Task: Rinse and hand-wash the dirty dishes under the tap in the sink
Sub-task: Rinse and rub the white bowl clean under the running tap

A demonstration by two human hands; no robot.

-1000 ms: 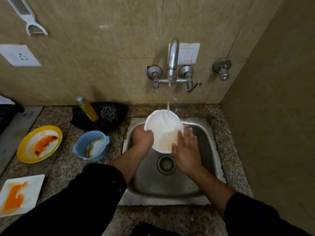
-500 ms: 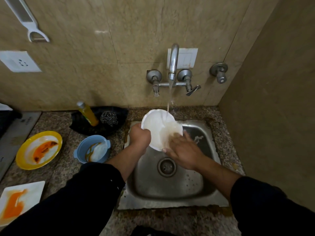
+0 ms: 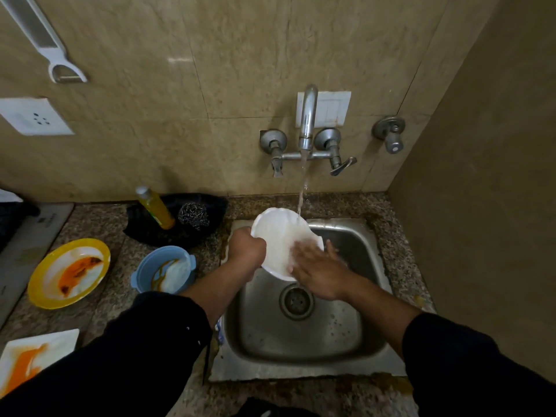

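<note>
A white plate (image 3: pixel 278 233) is held tilted over the steel sink (image 3: pixel 304 335), under water running from the tap (image 3: pixel 308 118). My left hand (image 3: pixel 246 247) grips the plate's left rim. My right hand (image 3: pixel 319 267) lies flat with fingers spread on the plate's lower right face, blurred by motion. On the counter to the left wait a yellow plate (image 3: pixel 69 272) with orange smears, a blue bowl (image 3: pixel 165 268) with residue, and a white square plate (image 3: pixel 33 356) stained orange.
A yellow soap bottle (image 3: pixel 155 208) and a steel scrubber (image 3: pixel 194 215) rest on a black tray (image 3: pixel 177 233) behind the blue bowl. A wall stands close on the right. A peeler (image 3: pixel 57 61) hangs on the tiled back wall.
My right hand has slid from the plate's right edge onto its face, rubbing leftward. The orange residue on the plate has washed off. The camera view shifted slightly upward.
</note>
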